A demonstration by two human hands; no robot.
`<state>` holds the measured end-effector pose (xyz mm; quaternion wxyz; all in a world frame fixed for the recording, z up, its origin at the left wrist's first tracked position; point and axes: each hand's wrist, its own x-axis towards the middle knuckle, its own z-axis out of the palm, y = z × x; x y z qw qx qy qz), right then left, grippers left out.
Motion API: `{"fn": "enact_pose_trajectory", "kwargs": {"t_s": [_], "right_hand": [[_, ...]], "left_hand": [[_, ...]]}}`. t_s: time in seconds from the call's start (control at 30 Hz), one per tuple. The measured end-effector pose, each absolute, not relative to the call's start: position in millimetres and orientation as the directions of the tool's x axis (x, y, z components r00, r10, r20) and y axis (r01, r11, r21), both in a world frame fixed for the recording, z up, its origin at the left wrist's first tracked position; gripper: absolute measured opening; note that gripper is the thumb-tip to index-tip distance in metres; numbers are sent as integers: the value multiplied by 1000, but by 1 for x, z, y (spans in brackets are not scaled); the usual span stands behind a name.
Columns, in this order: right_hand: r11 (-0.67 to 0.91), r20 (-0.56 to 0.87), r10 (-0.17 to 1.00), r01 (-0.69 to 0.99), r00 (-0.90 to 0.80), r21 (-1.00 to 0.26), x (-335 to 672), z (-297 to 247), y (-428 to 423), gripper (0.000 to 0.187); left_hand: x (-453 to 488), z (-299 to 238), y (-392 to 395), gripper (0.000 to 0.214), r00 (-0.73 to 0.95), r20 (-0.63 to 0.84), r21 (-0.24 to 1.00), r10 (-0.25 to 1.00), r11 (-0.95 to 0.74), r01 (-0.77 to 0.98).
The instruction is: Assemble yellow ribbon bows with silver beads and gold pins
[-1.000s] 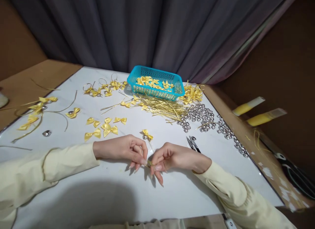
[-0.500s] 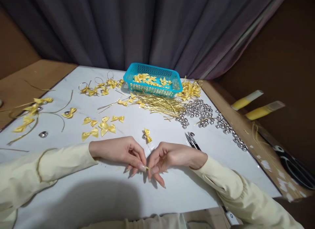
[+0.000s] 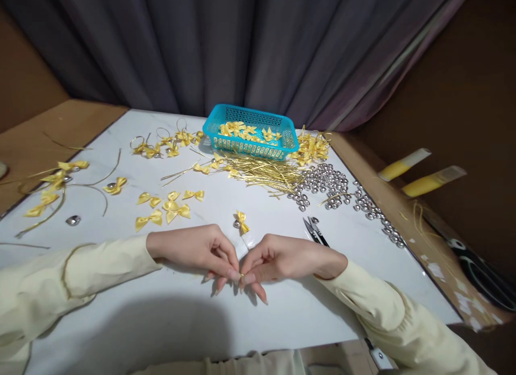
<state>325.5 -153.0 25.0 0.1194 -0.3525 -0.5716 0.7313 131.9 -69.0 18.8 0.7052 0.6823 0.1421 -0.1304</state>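
Note:
Between my fingertips, low over the white table sheet, is a short bit of gold cord (image 3: 242,276). My left hand (image 3: 209,254) pinches it from the left, thumb against forefinger. From the other side my right hand (image 3: 274,261) pinches it too, its lower fingers spread out below. Just beyond the hands lies a yellow ribbon bow (image 3: 242,222) with a small silver heart bead (image 3: 236,224) beside it. A thin strand runs from this bow down toward my right fingers. Most of the cord is hidden by the fingertips.
A teal basket (image 3: 250,145) holding yellow bows stands at the back. Before it lie gold cords (image 3: 270,173) and a heap of silver heart beads (image 3: 326,178). Thread snips (image 3: 316,232) lie behind my right wrist. Large scissors (image 3: 484,275) and two yellow tubes (image 3: 435,181) are at the right.
My fingertips have come closer together, so less of the gold cord shows between them. My right wrist has shifted slightly right.

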Motion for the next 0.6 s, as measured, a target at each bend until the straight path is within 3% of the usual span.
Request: {"fn": "enact_pose_trajectory", "kwargs": {"t_s": [0.6], "right_hand": [[-387, -458, 460, 292, -761, -875, 322, 34, -150, 20]], "left_hand": [[131, 20, -70, 16, 915, -401, 915, -43, 33, 402]]}}
